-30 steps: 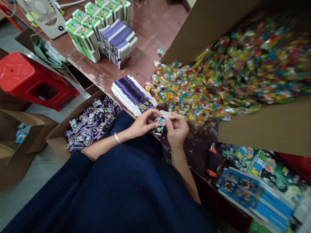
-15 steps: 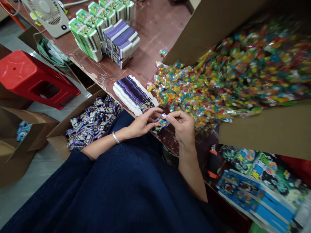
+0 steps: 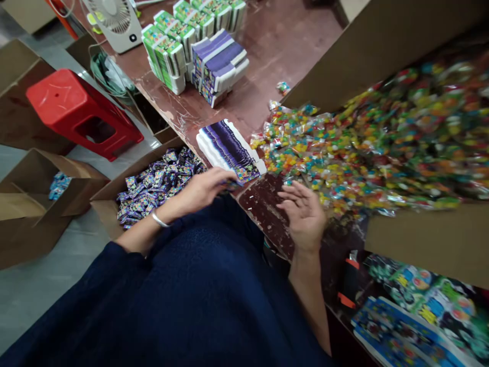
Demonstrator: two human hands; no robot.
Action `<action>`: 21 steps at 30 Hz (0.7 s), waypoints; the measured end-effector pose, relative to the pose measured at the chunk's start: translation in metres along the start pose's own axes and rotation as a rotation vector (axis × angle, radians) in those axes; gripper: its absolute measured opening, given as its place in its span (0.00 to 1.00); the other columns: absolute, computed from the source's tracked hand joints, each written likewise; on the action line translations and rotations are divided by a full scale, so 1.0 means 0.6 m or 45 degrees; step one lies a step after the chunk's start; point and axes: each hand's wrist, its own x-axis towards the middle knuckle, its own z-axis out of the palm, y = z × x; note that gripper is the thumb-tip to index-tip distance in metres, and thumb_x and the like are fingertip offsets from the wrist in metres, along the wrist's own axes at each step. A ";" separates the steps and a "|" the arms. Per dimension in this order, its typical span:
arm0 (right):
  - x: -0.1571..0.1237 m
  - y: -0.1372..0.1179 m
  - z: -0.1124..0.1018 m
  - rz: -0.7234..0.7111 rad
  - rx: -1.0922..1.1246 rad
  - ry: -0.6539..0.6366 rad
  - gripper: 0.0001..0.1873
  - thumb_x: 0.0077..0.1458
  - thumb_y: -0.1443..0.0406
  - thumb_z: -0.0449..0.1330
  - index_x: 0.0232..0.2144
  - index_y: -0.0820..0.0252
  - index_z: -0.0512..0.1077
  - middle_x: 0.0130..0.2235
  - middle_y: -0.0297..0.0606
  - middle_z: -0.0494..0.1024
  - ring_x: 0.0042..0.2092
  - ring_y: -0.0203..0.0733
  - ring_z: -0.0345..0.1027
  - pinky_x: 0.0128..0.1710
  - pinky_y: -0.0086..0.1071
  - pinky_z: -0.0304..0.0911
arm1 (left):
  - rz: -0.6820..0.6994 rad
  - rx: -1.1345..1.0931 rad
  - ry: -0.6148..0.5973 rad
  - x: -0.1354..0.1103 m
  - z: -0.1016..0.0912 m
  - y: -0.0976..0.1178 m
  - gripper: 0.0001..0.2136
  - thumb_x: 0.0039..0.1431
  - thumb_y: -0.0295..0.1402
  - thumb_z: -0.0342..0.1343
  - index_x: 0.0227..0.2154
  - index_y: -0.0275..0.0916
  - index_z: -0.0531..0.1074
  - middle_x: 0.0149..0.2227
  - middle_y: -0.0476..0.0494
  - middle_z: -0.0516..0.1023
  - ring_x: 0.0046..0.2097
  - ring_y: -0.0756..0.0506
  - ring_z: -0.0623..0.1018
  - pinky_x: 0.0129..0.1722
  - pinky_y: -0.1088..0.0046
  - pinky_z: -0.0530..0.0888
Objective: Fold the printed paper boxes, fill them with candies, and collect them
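Observation:
My left hand (image 3: 208,189) is at the table edge, fingers closed over a small purple candy box (image 3: 231,187), which they mostly hide. Beside it lies a fanned stack of flat purple boxes (image 3: 225,145) with white flaps. My right hand (image 3: 305,214) is raised over the table with its fingers loosely bent and apart, holding nothing that I can see. It is nearest to a heap of clear bags of colourful candy (image 3: 305,148), spilling from a tipped carton (image 3: 344,61). Below my left forearm, an open carton (image 3: 105,204) holds many small purple boxes (image 3: 156,186).
Banded bundles of green boxes (image 3: 164,56) and purple boxes (image 3: 217,61) stand at the back beside a white fan (image 3: 118,23). A red stool (image 3: 80,112) is on the floor at left. Blue printed packaging (image 3: 401,331) lies at lower right, near an orange-and-black tool (image 3: 348,280).
Both hands were together on the small purple box. They have parted: the left has drawn away leftward with the box, while the right has let go and opened. The view has shifted too.

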 end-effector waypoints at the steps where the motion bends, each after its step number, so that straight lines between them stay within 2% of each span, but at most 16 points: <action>1: 0.002 0.007 -0.007 0.029 0.003 0.090 0.20 0.59 0.57 0.69 0.52 0.53 0.79 0.46 0.41 0.85 0.42 0.43 0.81 0.35 0.34 0.79 | -0.065 0.195 0.054 -0.012 -0.033 -0.017 0.15 0.69 0.27 0.54 0.55 0.46 0.75 0.51 0.42 0.80 0.51 0.44 0.80 0.53 0.63 0.79; 2: 0.004 0.015 -0.012 0.056 -0.006 0.155 0.17 0.59 0.56 0.69 0.48 0.55 0.80 0.42 0.40 0.85 0.39 0.41 0.81 0.34 0.33 0.78 | -0.151 0.370 0.093 -0.022 -0.064 -0.036 0.17 0.68 0.25 0.54 0.55 0.48 0.75 0.51 0.43 0.79 0.50 0.43 0.80 0.52 0.62 0.79; 4: 0.007 0.025 -0.013 0.109 -0.038 0.183 0.14 0.58 0.55 0.69 0.42 0.57 0.81 0.38 0.40 0.85 0.35 0.40 0.80 0.32 0.32 0.78 | -0.311 0.628 0.135 -0.037 -0.110 -0.076 0.20 0.65 0.24 0.56 0.57 0.47 0.74 0.50 0.41 0.79 0.50 0.41 0.80 0.52 0.59 0.79; 5: 0.009 0.028 -0.009 0.130 -0.046 0.160 0.14 0.58 0.55 0.69 0.41 0.58 0.81 0.37 0.40 0.85 0.34 0.40 0.80 0.32 0.33 0.78 | -0.342 0.702 0.148 -0.039 -0.122 -0.094 0.23 0.63 0.24 0.58 0.60 0.46 0.72 0.51 0.39 0.79 0.51 0.38 0.80 0.53 0.56 0.79; 7: 0.015 0.032 0.004 0.150 -0.059 0.118 0.14 0.58 0.55 0.68 0.41 0.58 0.81 0.37 0.40 0.85 0.34 0.40 0.79 0.33 0.34 0.78 | -0.288 0.746 0.208 -0.032 -0.120 -0.117 0.28 0.60 0.26 0.63 0.64 0.42 0.68 0.55 0.34 0.77 0.56 0.35 0.78 0.58 0.50 0.77; 10: 0.033 0.040 0.029 0.148 -0.145 0.080 0.16 0.60 0.54 0.64 0.42 0.58 0.81 0.37 0.40 0.84 0.35 0.41 0.79 0.33 0.35 0.78 | -0.022 0.647 0.319 0.001 -0.061 -0.119 0.31 0.60 0.32 0.67 0.65 0.39 0.64 0.61 0.32 0.73 0.64 0.34 0.73 0.65 0.47 0.72; 13: 0.064 0.059 0.051 0.070 -0.347 -0.005 0.18 0.61 0.54 0.61 0.45 0.58 0.82 0.42 0.44 0.83 0.36 0.43 0.78 0.34 0.37 0.77 | 0.195 0.585 0.217 0.045 0.021 -0.099 0.30 0.58 0.34 0.69 0.62 0.40 0.66 0.63 0.31 0.71 0.70 0.31 0.67 0.69 0.44 0.67; 15: 0.085 0.073 0.065 -0.015 -0.491 -0.065 0.20 0.61 0.54 0.60 0.47 0.59 0.82 0.44 0.46 0.82 0.36 0.44 0.77 0.39 0.40 0.76 | 0.164 0.620 0.111 0.069 0.064 -0.088 0.31 0.57 0.31 0.69 0.62 0.39 0.67 0.67 0.29 0.67 0.74 0.28 0.61 0.72 0.38 0.60; 17: 0.100 0.084 0.081 -0.066 -0.589 -0.114 0.21 0.60 0.55 0.60 0.48 0.61 0.82 0.41 0.46 0.82 0.36 0.45 0.76 0.43 0.43 0.75 | 0.057 0.654 0.050 0.085 0.089 -0.081 0.32 0.56 0.28 0.68 0.63 0.38 0.67 0.70 0.25 0.63 0.76 0.25 0.56 0.73 0.34 0.54; 21: 0.107 0.092 0.110 -0.043 -0.597 -0.217 0.22 0.58 0.55 0.62 0.51 0.60 0.79 0.29 0.37 0.80 0.33 0.45 0.75 0.43 0.41 0.72 | -0.064 0.657 0.048 0.090 0.099 -0.079 0.34 0.57 0.26 0.65 0.67 0.37 0.65 0.74 0.24 0.57 0.78 0.25 0.50 0.74 0.33 0.48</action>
